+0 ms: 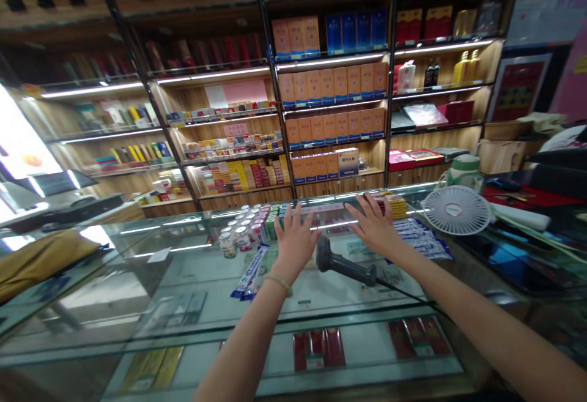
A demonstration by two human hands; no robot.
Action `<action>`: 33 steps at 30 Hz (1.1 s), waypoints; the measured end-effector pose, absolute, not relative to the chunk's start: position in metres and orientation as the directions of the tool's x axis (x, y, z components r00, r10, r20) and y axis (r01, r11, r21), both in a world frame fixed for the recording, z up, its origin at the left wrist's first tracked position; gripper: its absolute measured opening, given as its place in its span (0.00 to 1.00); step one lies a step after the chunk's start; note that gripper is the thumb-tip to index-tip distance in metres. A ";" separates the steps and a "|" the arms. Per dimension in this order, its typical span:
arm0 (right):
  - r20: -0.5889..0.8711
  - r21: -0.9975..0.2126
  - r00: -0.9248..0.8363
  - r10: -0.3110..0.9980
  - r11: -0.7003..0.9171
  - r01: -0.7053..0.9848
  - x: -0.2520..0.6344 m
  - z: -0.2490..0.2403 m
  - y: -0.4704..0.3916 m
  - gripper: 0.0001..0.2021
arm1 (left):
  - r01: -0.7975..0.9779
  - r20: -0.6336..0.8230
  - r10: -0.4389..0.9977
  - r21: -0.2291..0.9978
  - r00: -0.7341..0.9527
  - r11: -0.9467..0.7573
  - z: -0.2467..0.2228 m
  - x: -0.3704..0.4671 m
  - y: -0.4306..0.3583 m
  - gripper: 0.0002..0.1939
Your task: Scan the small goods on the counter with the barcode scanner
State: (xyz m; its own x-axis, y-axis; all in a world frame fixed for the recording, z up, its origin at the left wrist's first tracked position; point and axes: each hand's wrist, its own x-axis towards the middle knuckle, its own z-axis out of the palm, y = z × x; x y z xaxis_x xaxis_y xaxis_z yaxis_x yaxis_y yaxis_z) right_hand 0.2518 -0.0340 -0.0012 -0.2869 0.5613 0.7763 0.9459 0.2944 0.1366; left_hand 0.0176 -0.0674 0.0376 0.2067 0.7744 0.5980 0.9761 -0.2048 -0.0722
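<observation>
Both of my hands reach forward over the glass counter [192,279], fingers spread and nothing in them. My left hand [295,240], with a pale bracelet on its wrist, is just right of several small round containers [245,227] in rows. Beneath that forearm lie blue-and-white long packets [251,273]. A dark barcode scanner [346,265] with a black cable lies between my arms. My right hand [373,227] is beside a stack of yellow and dark-red packs [395,207] and another fan of blue-and-white packets [419,240]. Whether either hand touches the glass I cannot tell.
A white round fan [456,210] and a green-and-white jug [464,171] stand at the right. Red packs [318,348] lie inside the display case below. Wooden shelves with orange boxes [332,87] line the back. Mustard-coloured cloth [46,261] is at the left.
</observation>
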 end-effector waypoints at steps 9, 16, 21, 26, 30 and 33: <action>0.753 0.140 -0.385 0.534 0.442 0.886 0.179 0.015 -0.034 0.23 | 0.997 0.582 0.810 -0.056 0.073 -0.050 0.050 -0.041 -0.089 0.23; 0.760 0.161 -0.455 0.465 0.543 0.824 0.127 0.011 -0.029 0.24 | 0.993 0.538 0.842 -0.078 -0.029 0.084 0.056 -0.091 -0.111 0.24; 0.746 0.201 -0.501 0.439 0.569 0.797 0.097 0.007 -0.022 0.23 | 0.984 0.525 0.847 -0.092 -0.083 0.153 0.052 -0.118 -0.122 0.24; 0.725 0.247 -0.556 0.407 0.600 0.761 0.065 0.001 -0.018 0.23 | 0.975 0.516 0.847 -0.094 -0.126 0.202 0.035 -0.139 -0.131 0.20; 0.697 0.275 -0.598 0.395 0.624 0.732 0.043 -0.010 -0.012 0.24 | 0.975 0.479 0.865 -0.077 -0.147 0.208 0.020 -0.151 -0.136 0.19; 0.676 0.294 -0.628 0.385 0.640 0.710 0.030 -0.019 -0.006 0.23 | 0.978 0.445 0.881 -0.055 -0.158 0.203 0.013 -0.154 -0.138 0.19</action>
